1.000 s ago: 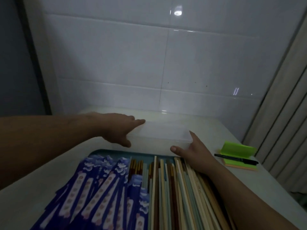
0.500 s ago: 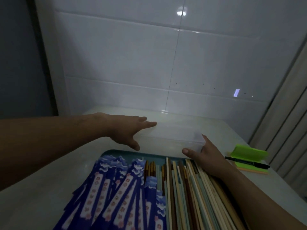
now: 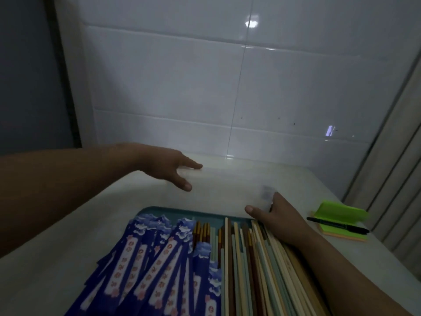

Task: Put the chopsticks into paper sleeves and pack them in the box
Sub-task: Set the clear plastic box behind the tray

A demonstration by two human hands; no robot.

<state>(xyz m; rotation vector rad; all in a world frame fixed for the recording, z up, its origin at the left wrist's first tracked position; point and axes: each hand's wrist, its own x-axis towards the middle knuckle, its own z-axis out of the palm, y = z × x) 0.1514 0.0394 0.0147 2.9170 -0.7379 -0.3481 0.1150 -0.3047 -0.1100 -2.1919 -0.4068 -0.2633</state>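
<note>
1. Seems to be an opening step: settling the translucent box (image 3: 227,190) at mid-frame, just beyond the far rim of the teal tray (image 3: 157,209). Judging by the loose chopsticks (image 3: 250,258) at lower right and the paper sleeves (image 3: 148,258) fanned at lower left, not yet sleeving.
2. Touching the box's left end with the left hand (image 3: 168,168), fingers straight, forefinger and thumb spread wide.
3. Gripping the right end with the right hand (image 3: 281,216), thumb along the near wall, other fingers wrapped round the end, mostly hidden by blurred plastic.
4. Cannot tell whether lidded; if so, lifting the lid first. Then releasing the box and pinching one sleeve open for a pair.
5. Plenty of bare table (image 3: 57,258) at left. Tight at the back against the tiled wall (image 3: 205,87). Tight at right too, with the green sticky notes (image 3: 341,212) and pen (image 3: 337,224) near the table's edge.
</note>
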